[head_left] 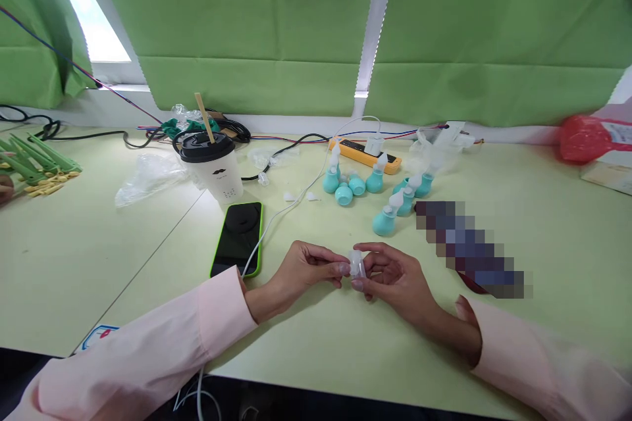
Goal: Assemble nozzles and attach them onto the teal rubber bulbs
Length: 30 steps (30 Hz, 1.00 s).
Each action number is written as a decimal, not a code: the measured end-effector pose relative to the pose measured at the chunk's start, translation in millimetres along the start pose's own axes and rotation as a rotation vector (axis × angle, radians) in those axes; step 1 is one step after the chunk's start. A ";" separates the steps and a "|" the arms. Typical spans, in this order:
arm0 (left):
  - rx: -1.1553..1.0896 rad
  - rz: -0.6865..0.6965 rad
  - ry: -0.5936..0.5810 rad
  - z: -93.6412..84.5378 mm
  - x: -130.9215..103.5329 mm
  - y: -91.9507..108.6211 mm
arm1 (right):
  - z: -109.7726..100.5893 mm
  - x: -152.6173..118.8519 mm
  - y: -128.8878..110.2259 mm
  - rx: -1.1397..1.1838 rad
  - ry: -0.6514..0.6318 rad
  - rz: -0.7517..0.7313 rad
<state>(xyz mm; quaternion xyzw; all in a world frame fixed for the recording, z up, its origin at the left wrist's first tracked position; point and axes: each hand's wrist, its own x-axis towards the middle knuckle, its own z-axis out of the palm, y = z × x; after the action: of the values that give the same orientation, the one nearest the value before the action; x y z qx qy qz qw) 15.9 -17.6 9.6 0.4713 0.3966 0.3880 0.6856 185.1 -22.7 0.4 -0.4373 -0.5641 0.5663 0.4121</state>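
Note:
My left hand [311,270] and my right hand [390,273] meet over the front of the table. Between their fingertips is a small translucent plastic piece [356,264]. The right thumb and forefinger grip it from the top and bottom, while the left thumb and fingers pinch at its left edge. Beyond the hands stand several teal squeeze bulbs [384,221], most with a whitish translucent tip [396,200] on top. At least one teal bulb [343,194] has no tip. Two small white pieces [312,197] lie to the left of the bulbs.
A phone [237,240] with a white cable across it lies left of my hands, near a lidded paper cup [212,168]. An orange power strip [365,156] sits behind the bulbs. A pixelated dark item [469,247] lies right. Green sticks [37,158] are far left beside another person's fingers.

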 end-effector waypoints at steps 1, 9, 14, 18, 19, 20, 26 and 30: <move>0.011 0.007 -0.002 0.4 -0.3 -0.2 | 0.2 -0.3 -0.2 0.005 0.001 0.002; -0.059 -0.042 -0.064 0.4 -1.4 -0.7 | 0.1 -1.3 1.4 -0.036 0.018 -0.066; -0.160 -0.095 -0.138 -1.8 -1.5 -2.9 | -0.5 -1.8 3.5 0.009 0.005 -0.058; -0.138 -0.082 -0.121 0.2 -1.4 -3.8 | 0.1 -2.5 4.6 0.020 -0.002 -0.070; -0.109 -0.061 -0.106 1.5 -1.9 -3.2 | 0.3 -2.5 5.0 0.012 -0.001 -0.086; -0.081 -0.036 -0.090 2.8 -2.6 -2.5 | 0.4 -2.4 5.4 -0.001 0.000 -0.104; -0.065 0.032 -0.109 8.0 -8.5 2.1 | 1.3 -3.8 5.2 -0.075 0.005 -0.183; -0.083 -0.030 -0.150 8.3 -9.0 3.5 | 3.6 -7.3 4.1 -0.089 -0.007 -0.186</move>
<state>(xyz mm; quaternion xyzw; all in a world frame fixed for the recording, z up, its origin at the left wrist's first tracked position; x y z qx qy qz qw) 19.4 -27.7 16.5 0.4644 0.3347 0.3571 0.7381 183.8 -30.8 -3.6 -0.3987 -0.6283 0.5017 0.4411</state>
